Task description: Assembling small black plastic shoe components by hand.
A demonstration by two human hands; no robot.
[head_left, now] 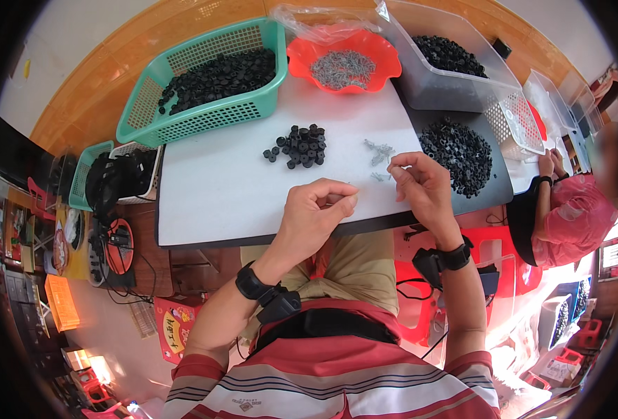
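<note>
Left hand [316, 209] hangs over the near edge of the white table [211, 195], fingers curled in with thumb and forefinger pinched together; whatever sits between them is too small to make out, so I cannot tell what it grips, if anything. Right hand [420, 185] is just beside it to the right, fingertips drawn together in the same kind of pinch, again with nothing clearly visible inside.

Just beyond the right fingertips lie a few screws [378, 152], loose on the table. Farther out from the left hand sits a small heap of black washers [298, 146], and to the right of the right hand a larger black pile [462, 153] on a grey tray. Beyond those stand a green basket [204, 119] of black parts, a red bowl [344, 52] of screws and a clear bin [448, 87].

Both kinds of part look tiny, light and rigid. The screws are probably smooth metal, apt to roll or slip, best pinched across the shank or under the head. The washers look rubbery, likely grippier, and would be taken by the rim between thumb and forefinger. Nothing here seems fragile; dropping is the main risk.
</note>
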